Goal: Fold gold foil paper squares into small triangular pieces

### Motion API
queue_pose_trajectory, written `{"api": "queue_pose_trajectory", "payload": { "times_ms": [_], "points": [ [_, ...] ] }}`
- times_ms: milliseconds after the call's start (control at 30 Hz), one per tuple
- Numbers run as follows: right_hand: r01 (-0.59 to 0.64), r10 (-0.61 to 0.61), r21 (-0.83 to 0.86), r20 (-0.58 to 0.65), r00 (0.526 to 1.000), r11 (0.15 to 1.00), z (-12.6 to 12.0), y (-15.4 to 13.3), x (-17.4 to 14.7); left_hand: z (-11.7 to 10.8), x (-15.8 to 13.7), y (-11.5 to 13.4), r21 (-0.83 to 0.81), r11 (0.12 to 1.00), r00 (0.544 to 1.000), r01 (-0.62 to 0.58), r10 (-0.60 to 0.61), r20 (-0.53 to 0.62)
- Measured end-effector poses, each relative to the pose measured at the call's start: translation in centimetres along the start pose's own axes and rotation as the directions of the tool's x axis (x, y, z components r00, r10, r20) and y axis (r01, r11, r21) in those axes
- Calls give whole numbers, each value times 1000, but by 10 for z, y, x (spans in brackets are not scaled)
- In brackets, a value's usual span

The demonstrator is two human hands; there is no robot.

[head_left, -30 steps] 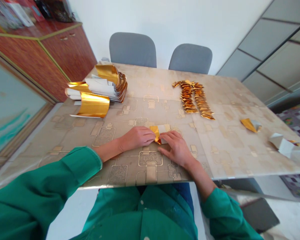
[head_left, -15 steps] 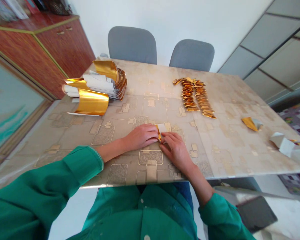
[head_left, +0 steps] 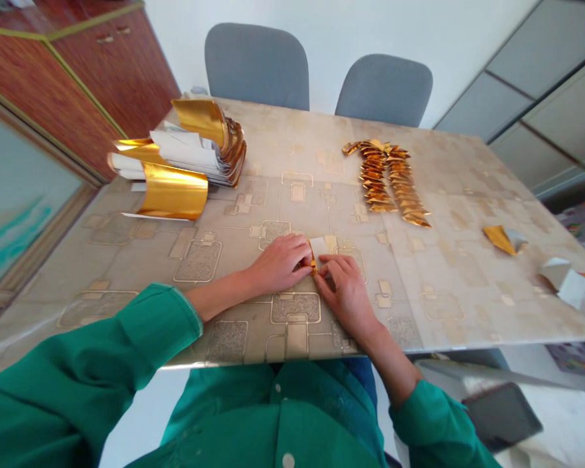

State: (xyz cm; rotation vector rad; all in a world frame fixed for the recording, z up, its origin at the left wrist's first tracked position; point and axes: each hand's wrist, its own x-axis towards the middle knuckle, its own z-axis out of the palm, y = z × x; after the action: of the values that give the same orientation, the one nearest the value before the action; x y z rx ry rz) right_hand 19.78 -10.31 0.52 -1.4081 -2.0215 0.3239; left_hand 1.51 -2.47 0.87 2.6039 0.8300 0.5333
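Head view: the paper (head_left: 317,246), gold and white, lies on the tabletop (head_left: 292,331), inward of the middle of its near edge. The left hand (head_left: 285,263) is curled, holding the paper's left side. The right hand (head_left: 344,286) is narrow, fingertips at the paper's right side; whether they pinch it cannot be told. A stack of sheets (head_left: 192,153) lies towards the far left corner; folded pieces (head_left: 409,192) stand in rows nearer the far edge.

Assessment: the paper is probably very light and thin, springy at folds, slightly slick on the gold face, easily creased or torn. Best grip: fingertips along the folded edges, pressed flat.
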Motion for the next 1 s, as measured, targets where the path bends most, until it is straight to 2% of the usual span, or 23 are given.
{"api": "queue_pose_trajectory", "payload": {
  "times_ms": [233, 467, 1000],
  "points": [
    [-23, 23, -2, 7, 1000, 1000, 0, 0, 0, 1, 3, 2, -56, 996, 997, 73, -73, 3],
    [-32, 32, -11, 10, 999, 999, 1, 1, 0, -2, 5, 0, -37, 997, 996, 74, -72, 43],
    [81, -76, -117, 40, 996, 990, 0, 2, -6, 0, 2, 1, -56, 982, 983, 181, -181, 6]
  ]
}}
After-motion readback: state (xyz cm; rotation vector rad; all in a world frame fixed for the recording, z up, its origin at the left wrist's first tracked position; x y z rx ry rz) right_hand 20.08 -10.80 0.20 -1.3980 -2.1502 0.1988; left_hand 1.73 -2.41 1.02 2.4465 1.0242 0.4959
